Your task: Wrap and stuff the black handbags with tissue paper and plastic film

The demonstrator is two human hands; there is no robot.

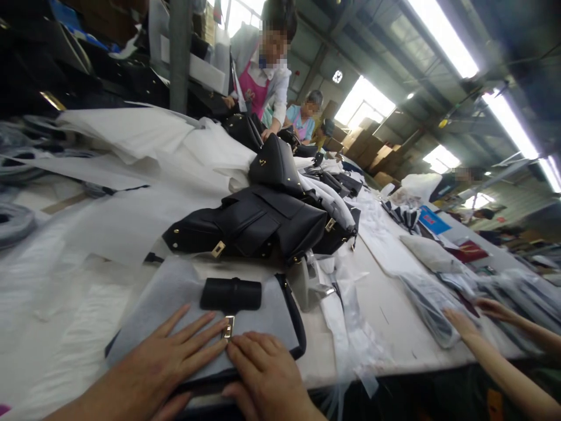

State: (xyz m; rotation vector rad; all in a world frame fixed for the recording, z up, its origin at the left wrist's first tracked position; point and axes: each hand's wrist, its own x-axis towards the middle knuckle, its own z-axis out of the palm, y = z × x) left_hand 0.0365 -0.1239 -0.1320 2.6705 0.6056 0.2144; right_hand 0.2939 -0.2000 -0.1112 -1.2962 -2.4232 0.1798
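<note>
A handbag (280, 316) with a grey cover sheet over its front and black edges lies on the table before me. Its black flap tab (231, 294) shows above a gold clasp (228, 327). My left hand (175, 354) rests on the grey front with fingers stretched out, the tips beside the clasp. My right hand (267, 368) has its fingers together over the bag's lower part just right of the clasp, with the thumb down by the near edge. The bag's near edge is partly hidden by both hands.
Black handbags (263, 219) with gold fittings are piled just beyond. White wrapping sheets (144, 216) spread at the left, and clear plastic (355, 316) hangs over the front edge. A co-worker's hands (464, 324) handle plastic-wrapped items at right. Another person (254, 76) stands across the table.
</note>
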